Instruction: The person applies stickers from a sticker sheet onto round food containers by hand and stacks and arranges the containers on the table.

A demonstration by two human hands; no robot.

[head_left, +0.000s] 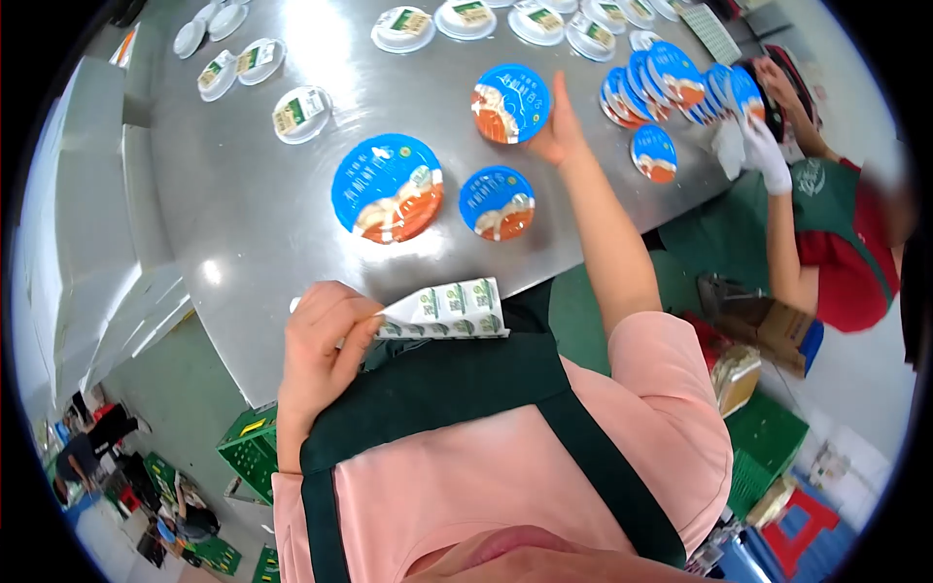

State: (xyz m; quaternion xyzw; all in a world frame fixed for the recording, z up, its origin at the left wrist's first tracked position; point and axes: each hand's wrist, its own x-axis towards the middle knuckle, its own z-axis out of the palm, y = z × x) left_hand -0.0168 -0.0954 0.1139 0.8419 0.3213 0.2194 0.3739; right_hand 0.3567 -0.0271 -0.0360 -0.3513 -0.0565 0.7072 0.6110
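My left hand [328,335] pinches the edge of a white sheet of printed green stickers [452,309] just in front of my apron. Farther out over the metal table, my right hand [561,134] grips a round package with a blue and orange lid [510,102] by its right side. Two more packages of that kind lie near it: a bigger-looking one [388,188] to the left and another one [497,202] below. My right thumb points upward beside the held lid; the fingers under it are partly hidden.
Several white-lidded tubs with labels [402,28] stand along the far side of the metal table [243,194]. Stacks of blue-lidded packages [656,83] are at the right, where a co-worker's gloved hand [768,155] reaches in. A green crate [251,447] stands below the table's left edge.
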